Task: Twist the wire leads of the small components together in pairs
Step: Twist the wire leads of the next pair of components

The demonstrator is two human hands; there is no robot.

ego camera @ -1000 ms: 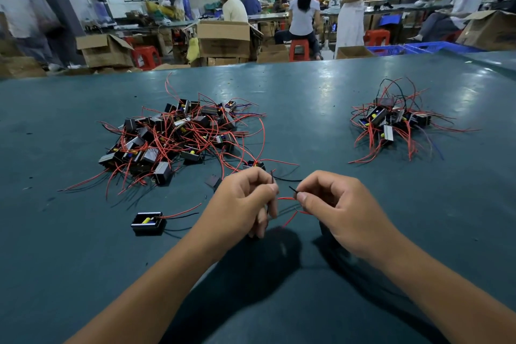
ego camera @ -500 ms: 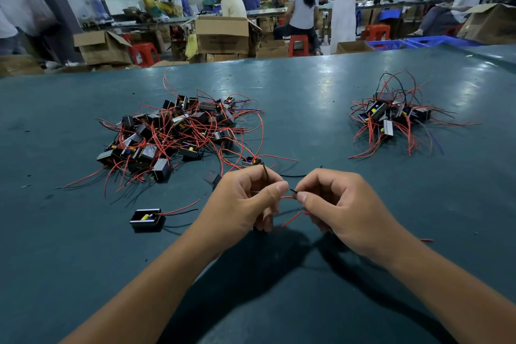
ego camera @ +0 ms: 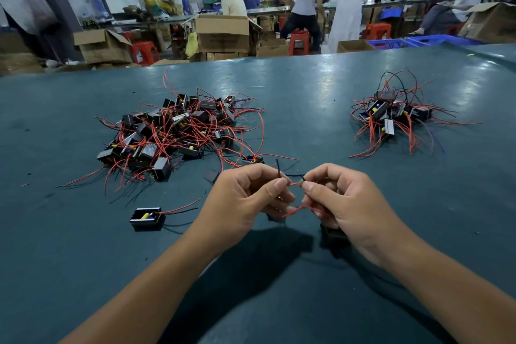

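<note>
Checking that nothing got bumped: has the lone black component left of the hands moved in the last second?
No. The lone component lies in the same spot below the big pile, wires pointing right as before.

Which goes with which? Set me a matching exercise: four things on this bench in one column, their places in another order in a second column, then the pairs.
Things
1. big pile of components
2. small pile of components
3. lone component
4. red lead

Places
A. far right of the table
B. stretched between the left hand and the right hand
C. far left of the table
D. alone, near the left forearm

Pairs: 1-C, 2-A, 3-D, 4-B
</note>
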